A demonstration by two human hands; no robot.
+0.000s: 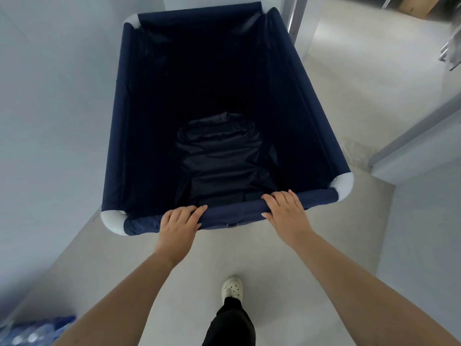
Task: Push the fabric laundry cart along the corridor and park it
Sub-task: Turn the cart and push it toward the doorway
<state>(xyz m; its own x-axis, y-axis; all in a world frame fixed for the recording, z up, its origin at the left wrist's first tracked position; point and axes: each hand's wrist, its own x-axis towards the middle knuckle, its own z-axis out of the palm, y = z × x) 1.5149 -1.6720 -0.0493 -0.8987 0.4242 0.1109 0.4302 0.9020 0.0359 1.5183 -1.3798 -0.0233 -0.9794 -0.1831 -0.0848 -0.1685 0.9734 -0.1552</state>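
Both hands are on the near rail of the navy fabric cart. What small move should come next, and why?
Probably a short push straight ahead, eased slightly right. The left hand and right hand both grip the near rail of the navy fabric laundry cart, whose left side runs very near the pale wall, while the grey floor on the right looks open.

**Both hands on the cart's near rail**

A navy fabric cart (232, 216) stood on a pale floor (189, 265), with white corner caps (113, 221) at its rim. The left hand (178, 222) and right hand (287, 211) each gripped the near rail, fingers curled over the top. Dark crumpled fabric (219, 156) lay inside at the bottom. The cart's left side ran just beside a grey wall (50, 121). A white clog (232, 288) showed below, between the forearms.
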